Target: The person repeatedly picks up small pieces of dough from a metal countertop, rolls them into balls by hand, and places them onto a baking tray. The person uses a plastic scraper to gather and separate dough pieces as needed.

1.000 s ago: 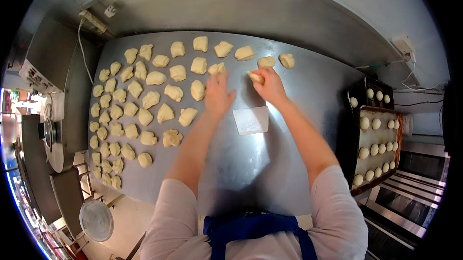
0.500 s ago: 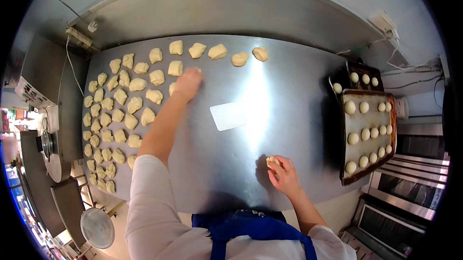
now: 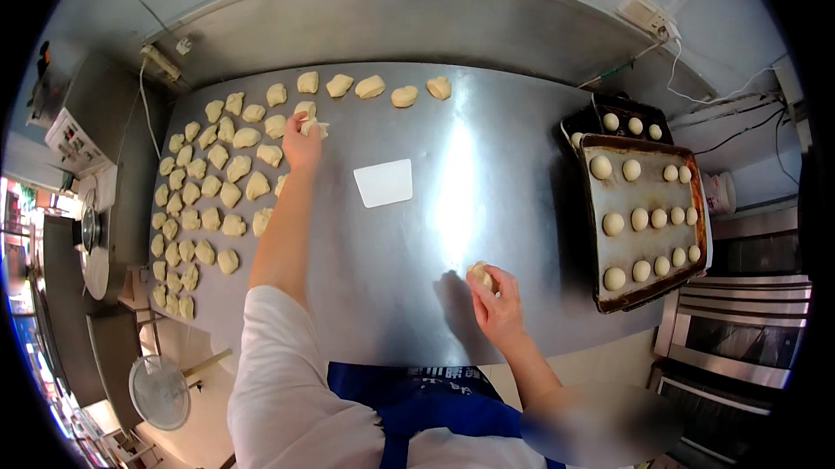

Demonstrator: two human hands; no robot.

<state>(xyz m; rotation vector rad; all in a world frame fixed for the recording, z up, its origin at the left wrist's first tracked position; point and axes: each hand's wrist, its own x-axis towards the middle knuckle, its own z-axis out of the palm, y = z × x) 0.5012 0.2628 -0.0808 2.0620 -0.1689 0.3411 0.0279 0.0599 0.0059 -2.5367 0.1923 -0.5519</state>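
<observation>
**Soft dough pieces in both hands over a steel counter**

The left hand (image 3: 302, 145), upper left of centre, pinches a dough piece (image 3: 313, 128) in closed fingers beside the rows of cut pieces (image 3: 217, 195). The right hand (image 3: 496, 299), lower centre, cups a dough ball (image 3: 479, 274) on the counter (image 3: 487, 173). The dough looks light, soft and easily dented, possibly tacky; it is best cradled from the sides and underneath.

pale cream dough pieces (image 3: 230, 171), white scraper (image 3: 384, 183), blue apron (image 3: 435, 404)
</observation>
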